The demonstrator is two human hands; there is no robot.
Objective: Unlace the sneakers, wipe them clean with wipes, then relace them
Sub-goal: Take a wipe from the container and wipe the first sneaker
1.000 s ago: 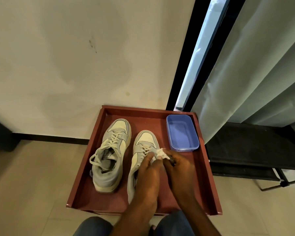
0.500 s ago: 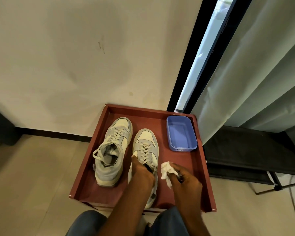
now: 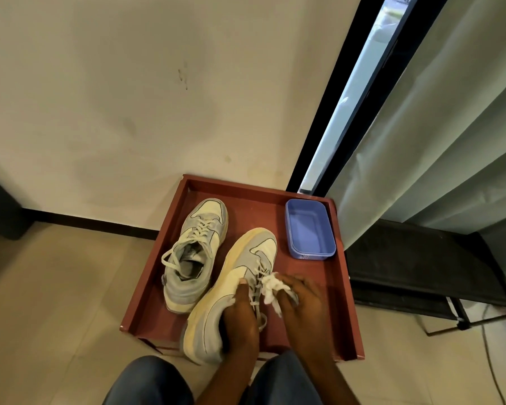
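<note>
Two grey and cream sneakers lie in a red-brown tray (image 3: 345, 302). The left sneaker (image 3: 193, 252) stands flat, laced, with its laces loose. My left hand (image 3: 240, 320) grips the right sneaker (image 3: 231, 290) at its opening and holds it tilted onto its side, sole edge facing left. My right hand (image 3: 301, 302) holds a crumpled white wipe (image 3: 272, 287) against that sneaker's laces.
A blue plastic tub (image 3: 308, 229) sits in the tray's back right corner. The tray stands on a tiled floor against a cream wall (image 3: 129, 97). A dark window frame and a pale curtain (image 3: 435, 141) are to the right, above a black rack (image 3: 421, 267). My knees show at the bottom.
My left hand has lifted the right sneaker and tipped it onto its side. My right hand has brought the wipe back from the tray floor to the laces.
</note>
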